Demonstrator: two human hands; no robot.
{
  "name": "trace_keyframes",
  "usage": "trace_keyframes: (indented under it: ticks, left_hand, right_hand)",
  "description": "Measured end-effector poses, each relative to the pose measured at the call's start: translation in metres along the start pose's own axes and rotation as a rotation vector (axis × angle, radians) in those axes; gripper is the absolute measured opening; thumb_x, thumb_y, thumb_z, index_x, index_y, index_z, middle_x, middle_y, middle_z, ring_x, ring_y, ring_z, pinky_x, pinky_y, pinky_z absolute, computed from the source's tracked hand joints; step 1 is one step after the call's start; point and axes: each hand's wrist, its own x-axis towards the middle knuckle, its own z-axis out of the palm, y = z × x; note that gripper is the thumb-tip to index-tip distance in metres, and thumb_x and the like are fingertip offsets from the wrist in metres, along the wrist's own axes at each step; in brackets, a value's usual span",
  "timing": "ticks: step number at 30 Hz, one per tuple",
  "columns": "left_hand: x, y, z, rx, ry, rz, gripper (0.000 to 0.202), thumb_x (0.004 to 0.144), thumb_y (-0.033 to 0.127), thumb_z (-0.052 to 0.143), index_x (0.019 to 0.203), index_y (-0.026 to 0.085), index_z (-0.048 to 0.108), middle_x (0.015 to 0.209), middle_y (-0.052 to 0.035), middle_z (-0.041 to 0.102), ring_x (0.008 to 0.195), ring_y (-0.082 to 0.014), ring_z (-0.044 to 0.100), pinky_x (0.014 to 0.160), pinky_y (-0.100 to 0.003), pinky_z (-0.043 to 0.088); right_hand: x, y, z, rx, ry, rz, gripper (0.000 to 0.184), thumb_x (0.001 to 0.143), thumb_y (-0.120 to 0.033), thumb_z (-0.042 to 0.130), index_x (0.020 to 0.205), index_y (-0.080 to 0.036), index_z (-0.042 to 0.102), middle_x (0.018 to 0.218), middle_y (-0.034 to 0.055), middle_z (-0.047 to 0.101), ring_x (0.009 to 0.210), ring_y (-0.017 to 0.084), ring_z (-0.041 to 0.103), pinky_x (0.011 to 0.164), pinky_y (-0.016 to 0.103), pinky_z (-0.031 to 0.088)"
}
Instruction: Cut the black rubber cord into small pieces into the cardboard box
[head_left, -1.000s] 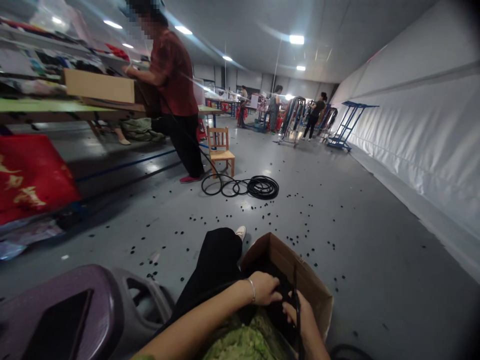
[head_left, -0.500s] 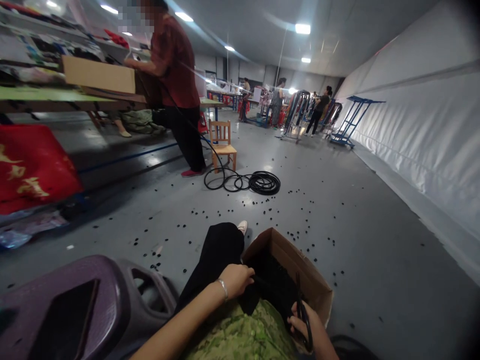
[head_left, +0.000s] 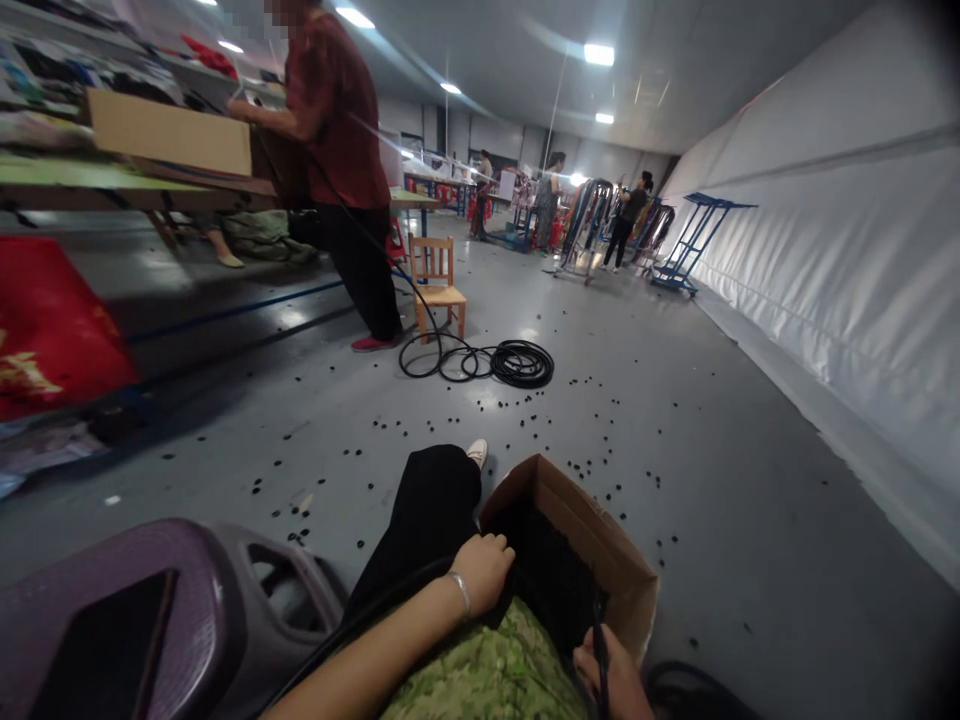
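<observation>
My left hand (head_left: 484, 573), with a silver bangle at the wrist, is closed at the near left rim of an open cardboard box (head_left: 600, 520). A black hose (head_left: 394, 590) runs along my forearm into this hand; the part inside the fingers is hidden. My right hand (head_left: 613, 672) grips black-handled scissors (head_left: 599, 645) at the box's near right side, blades pointing into the box. A dark mass of small black pieces (head_left: 551, 560) fills the box, too dim to tell apart. The box stands against my lap, over green patterned cloth (head_left: 487, 665).
Small black rings (head_left: 577, 468) lie scattered on the floor. Ahead are a coiled black hose (head_left: 523, 363) and a wooden chair (head_left: 437, 285). A person in dark red (head_left: 337, 110) stands by a table. A purple stool (head_left: 187, 590) bearing a phone (head_left: 105, 645) is at my left.
My left hand has shifted slightly right, and the hose now shows along my forearm. The scissors have gone from spread to nearly closed. The view has turned slightly right.
</observation>
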Motion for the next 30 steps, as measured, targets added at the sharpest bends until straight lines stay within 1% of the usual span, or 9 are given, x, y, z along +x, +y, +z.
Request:
trace_keyframes:
  ticks: [2,5,10,14,18,21,24,27,30]
  left_hand:
    - [-0.003,-0.004,0.001,-0.045,0.028,-0.013,0.023,0.087,0.028,0.049,0.098,0.015,0.064,0.100,-0.0137,0.062,0.096,-0.0278,0.060,0.079,-0.040,0.048]
    - [-0.009,-0.007,-0.002,-0.082,0.050,-0.029,0.023,0.088,0.034,0.048,0.094,0.017,0.064,0.097,-0.0113,0.062,0.093,-0.0264,0.061,0.078,-0.038,0.048]
    - [-0.023,-0.010,-0.009,-0.074,0.097,-0.072,0.026,0.089,0.033,0.043,0.090,0.016,0.064,0.094,-0.0123,0.063,0.090,-0.0266,0.061,0.076,-0.038,0.047]
    - [-0.029,-0.014,-0.007,-0.079,0.126,-0.098,0.025,0.090,0.031,0.042,0.093,0.016,0.063,0.094,-0.0123,0.064,0.091,-0.0259,0.061,0.077,-0.037,0.047]
    - [-0.027,-0.014,-0.004,-0.092,0.111,-0.128,0.024,0.090,0.029,0.043,0.095,0.014,0.061,0.098,-0.0137,0.063,0.092,-0.0269,0.060,0.077,-0.039,0.046]
    - [-0.024,-0.008,-0.008,-0.110,0.043,-0.135,0.022,0.090,0.028,0.045,0.096,0.014,0.061,0.100,-0.0149,0.062,0.094,-0.0269,0.059,0.079,-0.039,0.044]
    - [-0.014,0.005,-0.017,-0.105,0.022,-0.117,0.022,0.088,0.028,0.049,0.103,0.014,0.058,0.103,-0.0158,0.060,0.099,-0.0273,0.058,0.086,-0.041,0.041]
    - [0.009,0.025,-0.021,-0.077,0.051,0.006,0.028,0.087,0.028,0.052,0.111,0.014,0.056,0.108,-0.0164,0.058,0.103,-0.0290,0.056,0.089,-0.044,0.040]
    - [0.037,0.046,-0.014,-0.059,0.016,0.133,0.028,0.088,0.026,0.050,0.111,0.013,0.057,0.108,-0.0159,0.059,0.103,-0.0293,0.057,0.085,-0.041,0.043]
  right_hand:
    - [0.002,0.006,0.007,-0.031,0.075,-0.004,0.042,0.053,-0.060,0.069,0.059,-0.022,0.051,0.053,-0.0027,0.052,0.053,0.016,0.049,0.057,0.030,0.041]
    - [0.003,0.010,0.015,0.001,0.130,-0.033,0.042,0.054,-0.061,0.068,0.063,-0.022,0.057,0.063,0.0004,0.059,0.066,0.021,0.057,0.066,0.032,0.045]
    - [-0.001,0.006,0.021,0.139,0.068,-0.076,0.041,0.066,-0.061,0.064,0.071,-0.021,0.059,0.071,0.0010,0.059,0.072,0.020,0.057,0.071,0.030,0.046]
    - [-0.001,0.007,0.018,0.135,0.040,-0.105,0.041,0.063,-0.057,0.069,0.078,-0.020,0.062,0.076,0.0016,0.060,0.077,0.020,0.057,0.074,0.030,0.046]
    - [0.001,-0.001,0.012,0.094,0.099,-0.105,0.041,0.053,-0.051,0.077,0.074,-0.019,0.061,0.071,0.0003,0.060,0.071,0.018,0.057,0.070,0.030,0.045]
    - [0.000,-0.020,0.007,0.239,0.196,-0.003,0.049,0.054,-0.057,0.074,0.080,-0.020,0.057,0.064,-0.0001,0.060,0.061,0.017,0.056,0.061,0.030,0.044]
    - [0.003,-0.043,0.002,0.313,0.196,-0.026,0.052,0.056,-0.058,0.074,0.085,-0.019,0.055,0.068,0.0018,0.064,0.060,0.016,0.058,0.060,0.029,0.044]
    - [0.015,-0.060,0.003,0.232,0.152,-0.070,0.049,0.056,-0.055,0.076,0.079,-0.019,0.053,0.063,-0.0001,0.061,0.057,0.015,0.057,0.059,0.028,0.042]
    - [0.029,-0.066,0.012,0.204,0.134,-0.078,0.049,0.054,-0.052,0.078,0.079,-0.019,0.053,0.065,-0.0027,0.059,0.054,0.012,0.054,0.056,0.026,0.041]
